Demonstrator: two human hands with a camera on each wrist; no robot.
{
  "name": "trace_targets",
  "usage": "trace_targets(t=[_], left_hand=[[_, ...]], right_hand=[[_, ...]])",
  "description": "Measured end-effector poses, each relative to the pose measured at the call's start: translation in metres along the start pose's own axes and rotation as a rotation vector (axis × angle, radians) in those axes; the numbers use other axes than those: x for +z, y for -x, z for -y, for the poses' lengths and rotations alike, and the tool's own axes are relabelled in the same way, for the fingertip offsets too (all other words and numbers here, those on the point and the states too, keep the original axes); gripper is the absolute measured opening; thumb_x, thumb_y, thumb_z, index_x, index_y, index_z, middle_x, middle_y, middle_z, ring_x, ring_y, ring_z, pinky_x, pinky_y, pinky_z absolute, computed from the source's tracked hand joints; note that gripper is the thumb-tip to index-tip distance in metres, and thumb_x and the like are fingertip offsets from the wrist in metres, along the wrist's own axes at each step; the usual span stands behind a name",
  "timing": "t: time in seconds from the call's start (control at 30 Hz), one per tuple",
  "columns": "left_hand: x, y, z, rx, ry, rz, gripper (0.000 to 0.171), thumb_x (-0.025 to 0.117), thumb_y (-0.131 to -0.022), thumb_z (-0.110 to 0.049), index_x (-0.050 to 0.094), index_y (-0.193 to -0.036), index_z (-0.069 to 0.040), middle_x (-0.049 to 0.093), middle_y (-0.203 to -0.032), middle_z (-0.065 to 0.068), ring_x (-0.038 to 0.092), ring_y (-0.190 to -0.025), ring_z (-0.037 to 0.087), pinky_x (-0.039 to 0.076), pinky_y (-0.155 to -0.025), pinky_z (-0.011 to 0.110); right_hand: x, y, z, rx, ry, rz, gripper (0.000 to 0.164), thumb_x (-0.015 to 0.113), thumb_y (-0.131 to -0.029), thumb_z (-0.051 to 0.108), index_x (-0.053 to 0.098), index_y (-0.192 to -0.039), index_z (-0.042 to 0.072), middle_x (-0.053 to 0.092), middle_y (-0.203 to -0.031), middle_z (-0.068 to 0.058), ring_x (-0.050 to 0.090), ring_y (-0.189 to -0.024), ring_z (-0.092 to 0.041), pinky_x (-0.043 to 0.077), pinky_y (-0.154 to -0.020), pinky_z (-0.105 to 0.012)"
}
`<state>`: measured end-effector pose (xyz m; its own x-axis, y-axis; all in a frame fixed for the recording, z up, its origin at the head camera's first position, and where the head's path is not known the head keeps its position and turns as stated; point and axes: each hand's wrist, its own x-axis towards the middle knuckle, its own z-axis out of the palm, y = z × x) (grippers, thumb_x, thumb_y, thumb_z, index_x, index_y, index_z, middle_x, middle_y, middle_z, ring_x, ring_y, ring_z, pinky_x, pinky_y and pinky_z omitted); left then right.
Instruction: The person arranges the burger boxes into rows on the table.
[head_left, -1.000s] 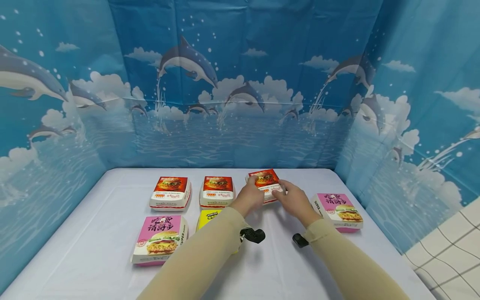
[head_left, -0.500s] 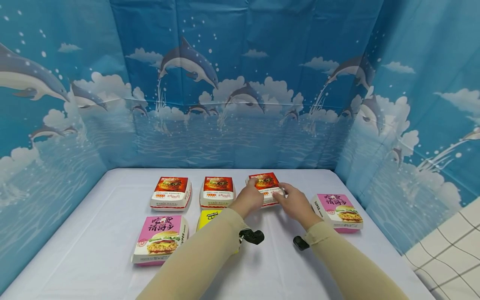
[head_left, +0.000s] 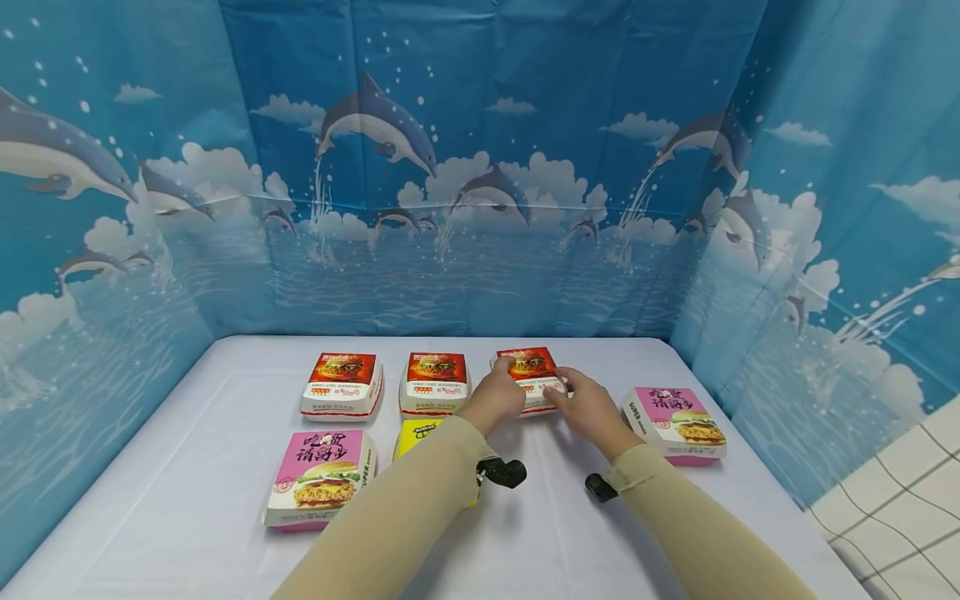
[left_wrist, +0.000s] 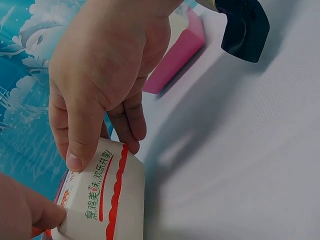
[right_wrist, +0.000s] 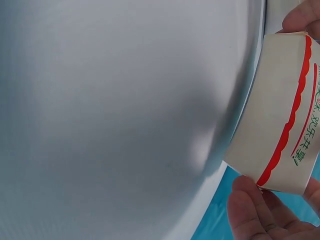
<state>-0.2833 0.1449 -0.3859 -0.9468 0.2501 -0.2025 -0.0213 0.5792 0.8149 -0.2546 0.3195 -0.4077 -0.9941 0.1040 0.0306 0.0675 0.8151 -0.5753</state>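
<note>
Both hands hold a red-and-white burger box at the back of the table. My left hand grips its left side, thumb on the lid. My right hand grips its right side, thumb near the front edge. In the left wrist view, the right hand pinches one end of the box, and part of the left hand shows at the lower left. In the right wrist view, fingers touch both ends of the box. The box's underside is hidden.
Two similar red-and-white boxes stand in line to the left. Pink burger boxes lie at front left and right. A yellow box is mostly hidden under the left sleeve. A dolphin-print curtain borders the white table.
The held red-and-white box has come slightly nearer and turned straighter, more in line with the other two. Both hands keep their hold and have shifted only a little.
</note>
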Motion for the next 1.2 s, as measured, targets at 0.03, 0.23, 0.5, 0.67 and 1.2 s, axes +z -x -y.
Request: trace_targets(t=[0.03,0.23,0.5,0.67,1.2], left_hand=[[0.000,-0.001,0.000,-0.003,0.008,0.005,0.076,0.052,-0.094,-0.004,0.032,-0.164,-0.025,0.061,-0.145,0.016,0.058,-0.093,0.028,0.043,-0.068,0.036],[0.001,-0.009,0.005,-0.010,0.001,0.023,0.077,0.050,-0.094,-0.001,0.032,-0.164,-0.026,0.061,-0.145,0.016,0.051,-0.076,0.025,0.036,-0.056,0.035],[0.001,-0.015,0.008,-0.014,-0.013,0.025,0.076,0.049,-0.095,-0.002,0.032,-0.165,-0.025,0.061,-0.144,0.017,0.055,-0.076,0.026,0.035,-0.053,0.034],[0.001,-0.015,0.010,-0.014,0.011,0.032,0.078,0.050,-0.094,-0.001,0.031,-0.165,-0.025,0.059,-0.147,0.018,0.051,-0.076,0.025,0.036,-0.055,0.034],[0.002,-0.008,0.011,-0.004,0.008,0.022,0.077,0.051,-0.095,0.000,0.031,-0.166,-0.024,0.058,-0.150,0.020,0.060,-0.096,0.029,0.042,-0.067,0.035]], right_hand=[[0.001,0.000,0.000,-0.008,0.008,-0.003,0.063,0.061,-0.106,0.039,0.045,-0.159,0.008,0.060,-0.147,-0.025,0.059,-0.132,-0.042,0.049,-0.108,-0.059],[0.003,-0.001,-0.001,-0.006,0.011,0.025,0.067,0.063,-0.105,0.039,0.042,-0.161,0.010,0.060,-0.146,-0.027,0.059,-0.130,-0.041,0.048,-0.109,-0.059],[0.005,-0.007,0.001,0.040,0.024,0.096,0.073,0.059,-0.106,0.046,0.032,-0.167,0.017,0.048,-0.159,-0.025,0.047,-0.146,-0.045,0.040,-0.118,-0.063],[0.006,-0.010,0.002,0.061,0.030,0.133,0.074,0.055,-0.107,0.047,0.024,-0.169,0.020,0.040,-0.166,-0.024,0.038,-0.152,-0.047,0.033,-0.122,-0.064],[0.008,-0.009,0.002,0.053,0.021,0.111,0.076,0.057,-0.106,0.049,0.027,-0.168,0.018,0.044,-0.163,-0.026,0.041,-0.151,-0.048,0.036,-0.121,-0.064]])
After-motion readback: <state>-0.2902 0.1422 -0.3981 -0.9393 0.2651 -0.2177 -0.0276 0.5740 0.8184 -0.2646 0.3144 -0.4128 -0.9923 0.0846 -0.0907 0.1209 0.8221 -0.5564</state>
